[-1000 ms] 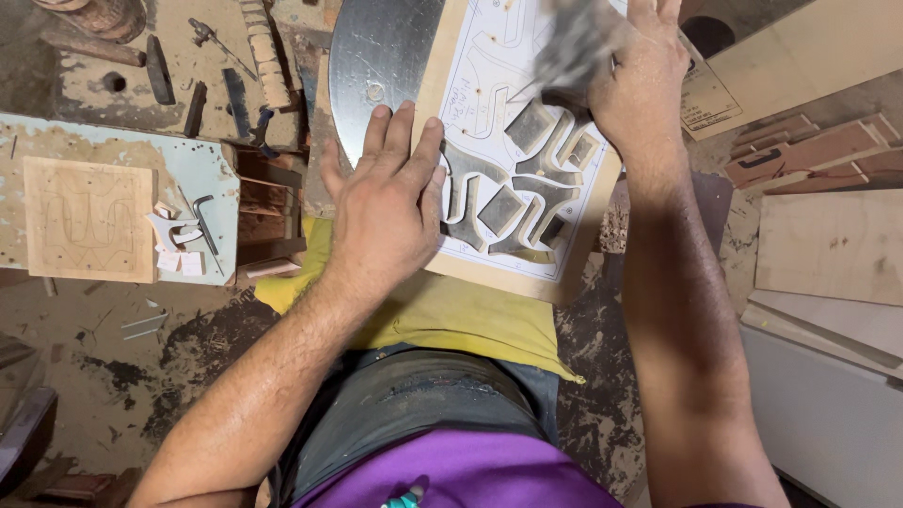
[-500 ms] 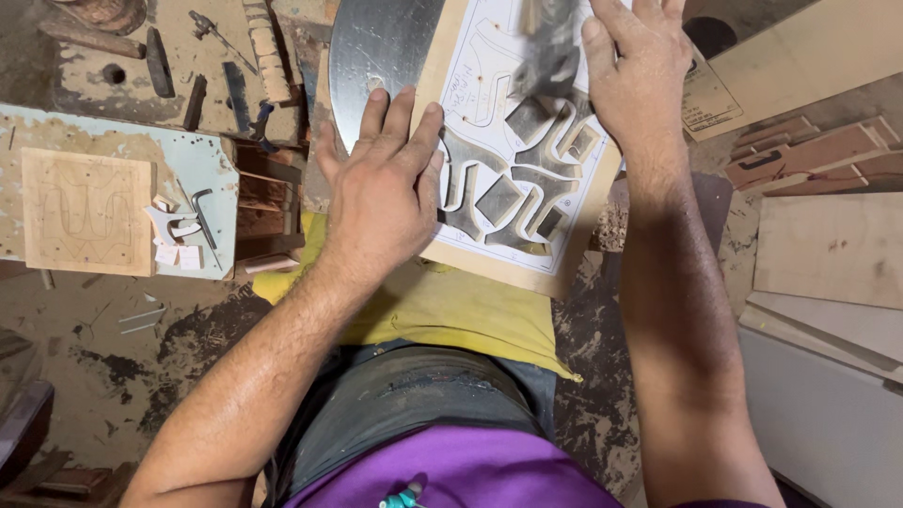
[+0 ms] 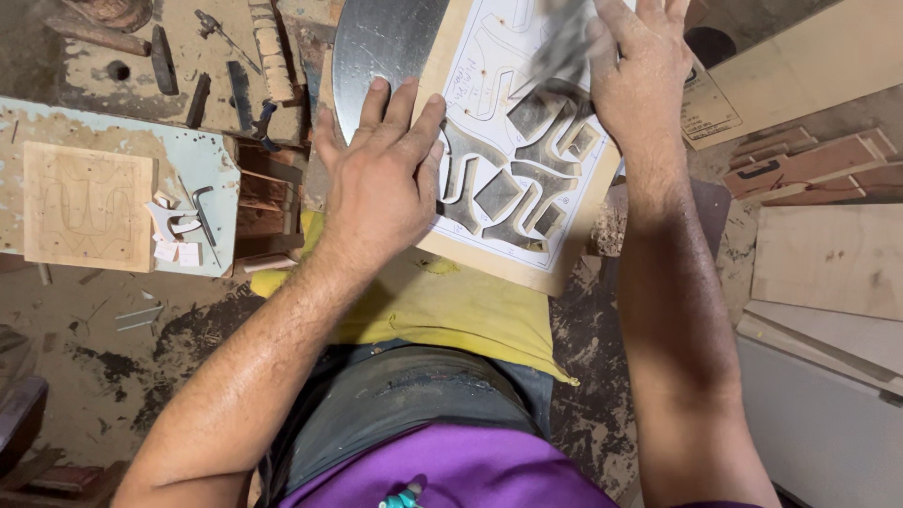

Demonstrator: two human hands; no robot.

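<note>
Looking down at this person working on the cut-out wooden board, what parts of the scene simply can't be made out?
- Head view: the tool under the right hand is motion-blurred; its kind is unclear.
- The wooden board runs past the top edge.
- The left hand covers the board's left edge.
- The small tools on the bench are too small to identify.
- The grey plate is cut by the top edge.

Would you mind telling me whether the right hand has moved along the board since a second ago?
Yes: the right hand slid left across the board.
</note>
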